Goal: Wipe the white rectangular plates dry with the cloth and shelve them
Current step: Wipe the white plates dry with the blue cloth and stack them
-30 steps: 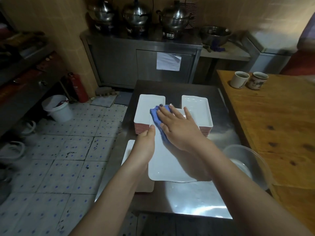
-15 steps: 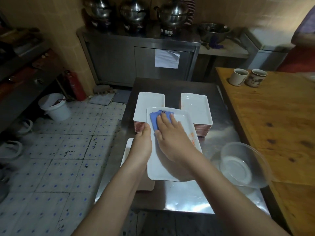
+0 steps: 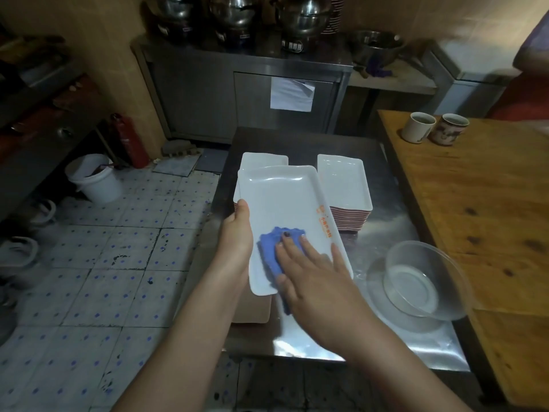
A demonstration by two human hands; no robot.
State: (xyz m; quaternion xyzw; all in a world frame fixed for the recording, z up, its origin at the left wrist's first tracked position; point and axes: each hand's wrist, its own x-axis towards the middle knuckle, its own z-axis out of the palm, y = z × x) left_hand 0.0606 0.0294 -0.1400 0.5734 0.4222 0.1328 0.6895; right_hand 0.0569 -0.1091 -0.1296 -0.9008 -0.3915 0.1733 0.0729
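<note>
Right now the left hand (image 3: pixel 236 233) clamps the white plate's (image 3: pixel 282 209) left long edge, holding it above the steel table (image 3: pixel 383 233). Its long axis runs away from the body, so the right hand (image 3: pixel 315 281), flat on the blue cloth (image 3: pixel 271 251) at the near end, should wipe outward

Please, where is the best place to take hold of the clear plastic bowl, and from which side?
Probably grip the clear plastic bowl by its near rim, coming from above. It stands upright and open on the steel table, its rim free all round; the wooden table crowds its right side.
</note>
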